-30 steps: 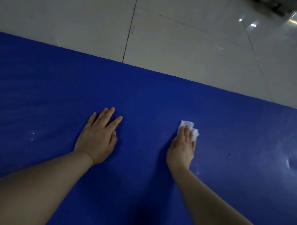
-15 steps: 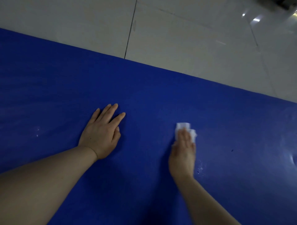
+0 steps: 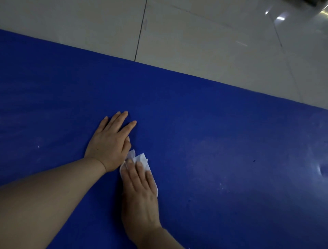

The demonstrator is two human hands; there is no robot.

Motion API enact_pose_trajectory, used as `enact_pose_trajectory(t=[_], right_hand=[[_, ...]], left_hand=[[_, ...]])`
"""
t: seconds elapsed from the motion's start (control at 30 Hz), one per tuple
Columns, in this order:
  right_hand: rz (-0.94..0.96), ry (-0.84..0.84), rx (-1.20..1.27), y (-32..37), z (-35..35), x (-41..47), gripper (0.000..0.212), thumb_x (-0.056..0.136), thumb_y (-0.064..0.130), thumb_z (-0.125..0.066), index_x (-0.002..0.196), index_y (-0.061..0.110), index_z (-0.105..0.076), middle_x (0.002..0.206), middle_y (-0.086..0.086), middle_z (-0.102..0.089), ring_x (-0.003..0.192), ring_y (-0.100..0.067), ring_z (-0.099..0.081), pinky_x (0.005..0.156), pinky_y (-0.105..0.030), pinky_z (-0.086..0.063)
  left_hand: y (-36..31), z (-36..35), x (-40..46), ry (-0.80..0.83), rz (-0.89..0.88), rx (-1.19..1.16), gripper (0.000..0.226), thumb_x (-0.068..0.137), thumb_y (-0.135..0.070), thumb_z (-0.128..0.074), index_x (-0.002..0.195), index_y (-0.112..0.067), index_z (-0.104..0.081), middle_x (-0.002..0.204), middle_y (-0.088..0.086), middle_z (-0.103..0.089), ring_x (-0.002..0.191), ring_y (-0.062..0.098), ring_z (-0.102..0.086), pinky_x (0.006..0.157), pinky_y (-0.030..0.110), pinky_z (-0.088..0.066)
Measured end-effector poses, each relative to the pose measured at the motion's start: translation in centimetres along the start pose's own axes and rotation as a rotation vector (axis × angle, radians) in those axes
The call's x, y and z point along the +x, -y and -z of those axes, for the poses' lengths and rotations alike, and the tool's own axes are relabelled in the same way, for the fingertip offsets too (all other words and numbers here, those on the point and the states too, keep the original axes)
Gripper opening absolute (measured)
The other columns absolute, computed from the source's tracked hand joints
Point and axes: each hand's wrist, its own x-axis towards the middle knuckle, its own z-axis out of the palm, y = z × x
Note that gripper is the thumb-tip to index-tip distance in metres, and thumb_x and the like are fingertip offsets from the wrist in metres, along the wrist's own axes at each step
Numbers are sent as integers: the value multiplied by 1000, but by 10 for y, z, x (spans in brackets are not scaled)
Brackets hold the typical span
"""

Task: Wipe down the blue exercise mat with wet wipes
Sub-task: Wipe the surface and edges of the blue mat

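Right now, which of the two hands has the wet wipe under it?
The right hand: its straight fingers press the white wipe onto the blue mat. The left hand lies flat on the mat, bare.

There is one blue mat [image 3: 213, 133] and one tiled floor [image 3: 195, 44]. One white wipe [image 3: 142, 159] is in view, bunched into a single wad. There are two hands, one left hand [image 3: 108, 144] and one right hand [image 3: 140, 192], with two bare forearms [image 3: 44, 204]. Two bright glints [image 3: 280, 17] show on the tiles. One dark blurred object [image 3: 308, 2] sits at the top right corner.
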Motion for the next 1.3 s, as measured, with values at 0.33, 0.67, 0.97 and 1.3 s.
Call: enact_pose_trajectory(t=[0.33, 0.67, 0.97, 1.3], right_hand=[[-753, -190, 53, -141, 48, -12, 58, 98, 3, -32, 152, 19, -16, 160, 4, -7, 147, -12, 4, 119, -30, 2], [-106, -30, -10, 0, 1, -11, 58, 80, 23, -45, 137, 19, -50, 146, 0, -42, 138, -17, -34, 107, -40, -41], [-392, -147, 54, -95, 30, -22, 64, 90, -8, -36, 149, 16, -22, 158, -2, -13, 147, -21, -3, 120, -37, -7], [-661, -125, 84, -146, 39, -32, 56, 100, 6, -28, 152, 21, -12, 153, 16, 4, 142, -2, 10, 114, -18, 14]], left_hand=[[0, -1, -2, -18, 7, -35, 48, 97, -24, -31, 144, -17, -39, 157, 8, -21, 145, 22, -16, 119, 41, -8], [1, 0, -1, -8, 2, -24, 58, 92, -31, -18, 143, -15, -40, 156, 9, -23, 144, 24, -19, 119, 42, -11], [1, 0, -2, -32, -11, -41, 56, 94, -30, -19, 143, -15, -41, 156, 9, -24, 144, 23, -19, 118, 42, -10], [-3, 4, -61, 31, -105, -90, 52, 94, -27, -23, 137, -12, -49, 154, 10, -27, 144, 23, -20, 117, 45, -13]])
